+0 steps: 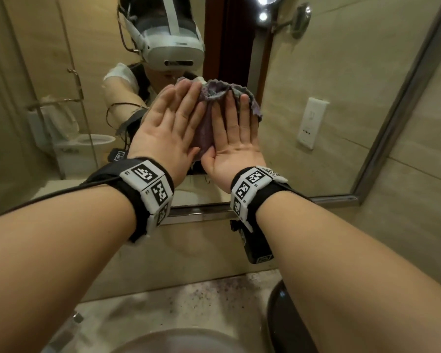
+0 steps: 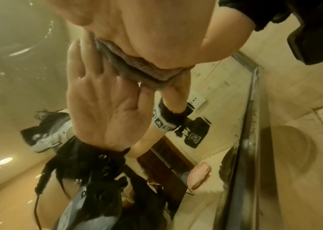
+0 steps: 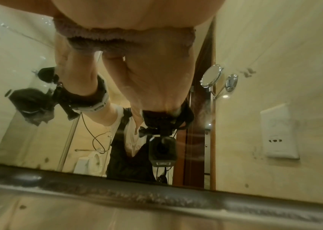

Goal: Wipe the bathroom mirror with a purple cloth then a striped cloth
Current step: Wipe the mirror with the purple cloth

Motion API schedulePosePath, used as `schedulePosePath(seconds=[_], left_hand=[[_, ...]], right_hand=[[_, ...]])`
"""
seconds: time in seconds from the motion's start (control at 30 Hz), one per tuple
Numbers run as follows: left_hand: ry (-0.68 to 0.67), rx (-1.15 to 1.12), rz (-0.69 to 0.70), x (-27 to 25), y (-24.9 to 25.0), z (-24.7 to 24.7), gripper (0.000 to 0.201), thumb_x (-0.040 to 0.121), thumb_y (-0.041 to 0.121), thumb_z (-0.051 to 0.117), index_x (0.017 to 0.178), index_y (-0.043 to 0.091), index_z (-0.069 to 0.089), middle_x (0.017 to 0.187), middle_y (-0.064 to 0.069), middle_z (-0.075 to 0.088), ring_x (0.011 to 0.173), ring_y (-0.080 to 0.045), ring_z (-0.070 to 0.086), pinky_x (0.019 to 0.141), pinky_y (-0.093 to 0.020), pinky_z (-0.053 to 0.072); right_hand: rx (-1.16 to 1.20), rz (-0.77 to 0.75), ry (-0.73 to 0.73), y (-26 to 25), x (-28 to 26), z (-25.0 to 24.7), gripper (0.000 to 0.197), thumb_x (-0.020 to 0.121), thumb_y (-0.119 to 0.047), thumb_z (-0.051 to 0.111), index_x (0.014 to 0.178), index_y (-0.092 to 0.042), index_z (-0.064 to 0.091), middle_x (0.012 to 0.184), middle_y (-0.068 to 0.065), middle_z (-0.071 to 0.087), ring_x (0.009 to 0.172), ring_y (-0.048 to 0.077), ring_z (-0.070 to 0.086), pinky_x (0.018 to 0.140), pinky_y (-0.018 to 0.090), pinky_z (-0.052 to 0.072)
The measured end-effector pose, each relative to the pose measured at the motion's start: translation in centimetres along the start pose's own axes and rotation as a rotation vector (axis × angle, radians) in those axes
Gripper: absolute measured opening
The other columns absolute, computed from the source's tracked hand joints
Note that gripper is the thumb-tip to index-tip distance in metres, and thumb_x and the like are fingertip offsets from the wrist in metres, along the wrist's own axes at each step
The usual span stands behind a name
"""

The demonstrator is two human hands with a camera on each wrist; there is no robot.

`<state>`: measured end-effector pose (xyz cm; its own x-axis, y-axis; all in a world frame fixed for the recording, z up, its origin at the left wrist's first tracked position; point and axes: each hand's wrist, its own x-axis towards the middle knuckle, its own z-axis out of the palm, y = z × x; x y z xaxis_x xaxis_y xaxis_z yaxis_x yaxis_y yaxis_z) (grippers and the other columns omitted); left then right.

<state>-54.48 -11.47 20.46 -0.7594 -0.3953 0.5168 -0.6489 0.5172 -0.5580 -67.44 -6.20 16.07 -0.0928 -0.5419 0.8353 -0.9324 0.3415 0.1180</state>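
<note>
Left hand [image 1: 163, 131] lies flat, fingers straight, palm pressing the left part of the purple cloth [image 1: 215, 94] to the mirror [image 1: 329, 59]; nothing curled or pinched. Cloth sits bunched on the lower-middle glass, between both palms, so pressure likely spreads across it. Right hand [image 1: 233, 143] lies equally flat on the cloth's right part. Striped cloth not visible. Judgement: first wiping stage under way.

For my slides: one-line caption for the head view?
Both flat hands, left and right, press a crumpled purple cloth against the bathroom mirror.
</note>
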Motion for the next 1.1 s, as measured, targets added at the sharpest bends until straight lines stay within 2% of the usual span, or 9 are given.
schedulePosePath(seconds=[0.17,0.4,0.57,0.7,0.77,0.83,0.97,1.03,1.1], left_hand=[[-0.04,-0.052,-0.026,0.1,1.2,-0.2,0.073,0.09,0.043,-0.004,0.117,-0.009,-0.047,0.126,-0.03,-0.051,0.119,-0.036,-0.048,0.102,-0.047,-0.031],[-0.072,-0.124,-0.067,0.6,3.1,-0.6,0.075,0.09,0.045,-0.003,0.115,-0.009,-0.05,0.126,-0.029,-0.053,0.115,-0.037,-0.051,0.098,-0.046,-0.034],[-0.047,-0.152,-0.056,1.6,5.6,-1.3,0.075,0.093,0.045,0.0,0.118,-0.008,-0.047,0.123,-0.03,-0.053,0.113,-0.038,-0.051,0.097,-0.047,-0.034],[0.005,-0.184,0.002,3.1,8.8,-1.9,0.074,0.094,0.045,0.005,0.13,-0.006,-0.035,0.131,-0.028,-0.046,0.13,-0.036,-0.038,0.105,-0.046,-0.027],[0.021,-0.194,0.032,4.0,10.7,-2.4,0.073,0.095,0.044,0.005,0.131,-0.005,-0.034,0.132,-0.027,-0.045,0.134,-0.036,-0.032,0.107,-0.045,-0.024],[0.035,-0.202,0.054,5.0,12.6,-2.9,0.072,0.095,0.044,0.005,0.129,-0.005,-0.035,0.13,-0.026,-0.046,0.134,-0.036,-0.031,0.107,-0.045,-0.022],[0.063,-0.189,0.084,7.1,16.8,-4.5,0.072,0.097,0.043,0.006,0.124,-0.007,-0.038,0.127,-0.027,-0.047,0.125,-0.034,-0.04,0.102,-0.045,-0.025],[0.092,-0.183,0.113,8.3,18.7,-5.7,0.071,0.097,0.043,0.006,0.126,-0.007,-0.036,0.136,-0.025,-0.041,0.128,-0.034,-0.037,0.102,-0.044,-0.025],[0.11,-0.156,0.158,9.5,20.7,-6.9,0.069,0.097,0.042,0.005,0.126,-0.006,-0.035,0.145,-0.025,-0.032,0.135,-0.035,-0.029,0.103,-0.043,-0.023]], right_hand=[[-0.015,-0.056,0.046,1.4,-0.4,0.2,0.077,0.071,-0.03,0.043,0.142,-0.005,0.03,0.148,0.021,0.03,0.137,0.039,0.02,0.114,0.041,-0.003],[-0.033,-0.105,0.028,3.6,-0.9,-0.4,0.073,0.072,-0.029,0.044,0.142,-0.01,0.034,0.148,0.016,0.032,0.137,0.033,0.019,0.114,0.047,0.012],[-0.05,-0.095,0.013,6.3,-1.9,-0.4,0.076,0.073,-0.028,0.045,0.144,-0.01,0.027,0.15,0.016,0.028,0.139,0.034,0.018,0.115,0.044,0.006],[-0.058,-0.058,0.011,9.9,-3.3,-0.7,0.078,0.072,-0.03,0.043,0.143,-0.011,0.016,0.149,0.019,0.028,0.136,0.033,0.012,0.114,0.039,-0.004],[-0.073,-0.028,-0.018,11.9,-4.1,-0.9,0.08,0.072,-0.031,0.04,0.144,-0.01,0.013,0.15,0.018,0.026,0.137,0.034,0.011,0.113,0.039,-0.006],[-0.101,0.006,-0.088,14.0,-4.8,-1.3,0.082,0.074,-0.032,0.037,0.146,-0.01,0.005,0.153,0.013,0.014,0.141,0.033,0.008,0.113,0.038,-0.009],[-0.156,0.087,-0.211,18.3,-6.2,-2.5,0.077,0.077,-0.036,0.027,0.138,-0.015,-0.014,0.145,0.005,-0.019,0.137,0.022,-0.014,0.111,0.036,-0.018],[-0.169,0.141,-0.278,20.4,-6.9,-3.1,0.075,0.08,-0.035,0.025,0.132,-0.019,-0.026,0.14,0.002,-0.031,0.133,0.018,-0.025,0.11,0.034,-0.022],[-0.169,0.227,-0.323,22.2,-7.6,-3.7,0.076,0.082,-0.033,0.027,0.129,-0.019,-0.031,0.141,0.001,-0.034,0.131,0.016,-0.03,0.11,0.034,-0.02]])
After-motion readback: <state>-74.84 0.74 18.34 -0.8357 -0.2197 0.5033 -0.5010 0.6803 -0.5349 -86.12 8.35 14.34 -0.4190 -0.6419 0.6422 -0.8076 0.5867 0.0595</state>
